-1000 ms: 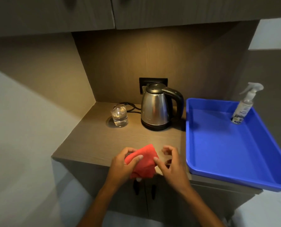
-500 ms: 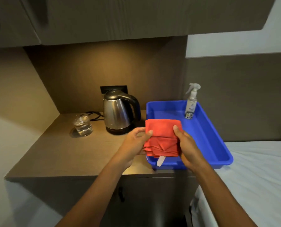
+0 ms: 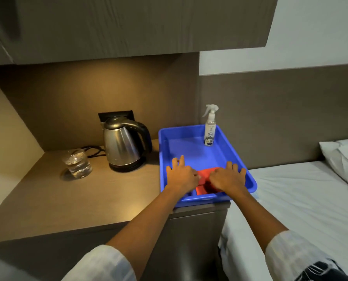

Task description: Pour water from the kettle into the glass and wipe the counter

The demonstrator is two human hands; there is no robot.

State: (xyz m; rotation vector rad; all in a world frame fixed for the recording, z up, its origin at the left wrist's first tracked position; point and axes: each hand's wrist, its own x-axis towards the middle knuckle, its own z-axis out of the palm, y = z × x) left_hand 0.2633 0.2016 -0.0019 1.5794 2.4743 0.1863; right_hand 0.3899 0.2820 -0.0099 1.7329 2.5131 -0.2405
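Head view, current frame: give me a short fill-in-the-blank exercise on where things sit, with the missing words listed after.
1. The red cloth lies inside the ____ tray, under the left hand and the right hand.
2. The spray bottle stands upright at the tray's ____ end.
3. The glass on the counter holds ____.
4. The kettle stands between the glass and the ____.

Missing words: blue; far; water; tray
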